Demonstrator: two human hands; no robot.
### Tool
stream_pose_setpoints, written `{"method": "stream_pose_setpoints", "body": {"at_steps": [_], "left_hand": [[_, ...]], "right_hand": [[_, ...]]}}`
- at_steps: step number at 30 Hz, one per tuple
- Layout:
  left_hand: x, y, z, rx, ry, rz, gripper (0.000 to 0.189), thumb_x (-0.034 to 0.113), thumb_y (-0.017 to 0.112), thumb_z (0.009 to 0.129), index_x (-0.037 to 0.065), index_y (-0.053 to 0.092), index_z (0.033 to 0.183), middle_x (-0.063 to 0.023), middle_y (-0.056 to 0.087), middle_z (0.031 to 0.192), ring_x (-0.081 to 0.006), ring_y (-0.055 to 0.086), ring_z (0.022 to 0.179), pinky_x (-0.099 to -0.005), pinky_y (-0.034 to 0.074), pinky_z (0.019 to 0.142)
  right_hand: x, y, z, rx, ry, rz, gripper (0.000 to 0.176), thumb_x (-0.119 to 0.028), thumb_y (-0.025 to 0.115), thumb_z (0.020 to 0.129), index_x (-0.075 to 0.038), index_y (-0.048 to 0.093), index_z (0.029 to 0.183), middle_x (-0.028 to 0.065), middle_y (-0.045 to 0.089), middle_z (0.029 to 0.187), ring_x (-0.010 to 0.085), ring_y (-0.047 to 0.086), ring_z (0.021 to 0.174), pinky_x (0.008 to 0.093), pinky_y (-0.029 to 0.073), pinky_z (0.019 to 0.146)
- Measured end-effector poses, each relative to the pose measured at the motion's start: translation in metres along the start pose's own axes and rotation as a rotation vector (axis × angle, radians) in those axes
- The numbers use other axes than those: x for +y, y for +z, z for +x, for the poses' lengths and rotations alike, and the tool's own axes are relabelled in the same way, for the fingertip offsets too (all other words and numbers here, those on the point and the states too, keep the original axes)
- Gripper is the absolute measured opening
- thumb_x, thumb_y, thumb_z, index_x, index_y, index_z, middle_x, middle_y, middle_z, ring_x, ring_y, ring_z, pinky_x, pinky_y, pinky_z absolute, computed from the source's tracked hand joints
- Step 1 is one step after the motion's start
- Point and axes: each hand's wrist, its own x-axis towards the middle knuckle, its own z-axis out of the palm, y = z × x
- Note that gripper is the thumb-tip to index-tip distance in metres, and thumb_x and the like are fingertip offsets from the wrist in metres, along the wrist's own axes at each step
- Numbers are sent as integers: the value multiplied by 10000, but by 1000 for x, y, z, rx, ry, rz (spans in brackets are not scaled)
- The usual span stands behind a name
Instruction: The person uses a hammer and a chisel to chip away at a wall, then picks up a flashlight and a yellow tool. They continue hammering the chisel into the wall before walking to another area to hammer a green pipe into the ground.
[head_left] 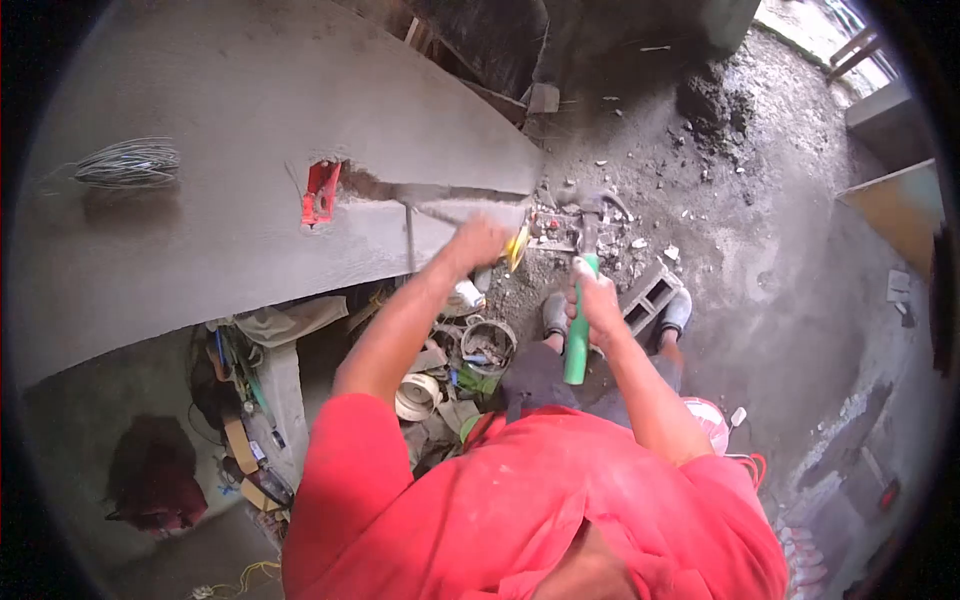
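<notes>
My right hand [598, 300] is wrapped round the green handle of a hammer [577, 340], whose metal head points away from me. To its left, my left hand [482, 243] is blurred at the end of the concrete slab [430, 232], beside a yellow object [517, 248]. What its fingers do is smeared. A groove runs along the slab from a red box [321, 192] set into the concrete. Just beyond the yellow object, a small box-like piece [553, 230] lies near the hammer head.
A hollow block [650, 297] lies between my feet. Buckets [488, 345] and clutter lie below the slab. A wire coil [130, 163] rests on the slab at the left. Rubble [715, 110] covers the floor ahead; boards lean at the right.
</notes>
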Motion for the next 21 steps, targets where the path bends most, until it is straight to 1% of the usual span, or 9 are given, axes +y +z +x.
{"method": "stream_pose_setpoints", "body": {"at_steps": [1,5,7,8,10,11,14,18,21], "left_hand": [[18,-5,-21,-142,57,112,152,201,560,871,207,700,928,-77,696,823,-274,677,870,-500,506,760],[16,1,-59,-247,42,81,137,175,566,851,223,679,912,-49,668,795,-257,661,869,-458,470,836],[19,-21,-68,104,8,48,140,161,552,851,179,668,928,-70,641,811,-276,637,876,-455,455,868],[20,-35,-70,115,-15,47,140,161,552,851,179,668,928,-70,641,811,-276,637,876,-455,455,868],[16,-57,-64,330,-65,-133,201,166,606,833,133,667,1022,-95,655,994,-286,609,991,-467,430,952],[2,-30,-61,550,-44,-186,218,163,634,817,87,641,1021,-110,621,977,-317,592,972,-470,439,908],[-6,-65,-50,822,-36,-421,204,167,646,807,85,618,992,-99,587,933,-316,575,933,-465,451,844],[-19,-79,-45,917,-218,-284,171,189,664,774,106,602,911,-82,561,877,-305,554,875,-440,464,770],[-29,-89,-66,1128,-322,-371,290,189,760,694,101,619,932,-92,601,934,-312,563,935,-415,464,832]], "right_hand": [[-4,-8,-3,27,-19,4,327,-422,582,951,-126,499,840,-12,459,625,132,471,472,305,374,402],[-8,-48,-16,122,8,-85,296,-417,603,936,-137,509,913,-4,490,669,133,489,481,313,407,413],[-1,-68,-20,174,30,-133,293,-413,604,935,-137,508,912,-5,490,665,133,491,481,308,407,412],[0,-70,-24,223,47,-175,290,-409,604,933,-136,508,910,-6,490,661,132,494,481,304,408,411],[-4,-64,-39,213,35,-211,268,-386,593,943,-136,506,898,-7,486,650,131,493,479,292,405,409],[-2,-67,-42,190,12,-226,253,-370,588,949,-137,506,894,-7,490,646,128,491,472,285,401,405],[-13,-50,-60,144,-36,-300,223,-329,581,960,-130,512,887,-8,492,630,121,483,453,273,394,398],[-30,-18,-74,121,-239,-538,187,-271,592,940,-102,524,897,-4,475,597,121,471,435,281,406,394],[-58,21,-91,95,-354,-793,228,-271,619,928,-52,559,910,38,534,624,122,512,454,291,420,423]]}}
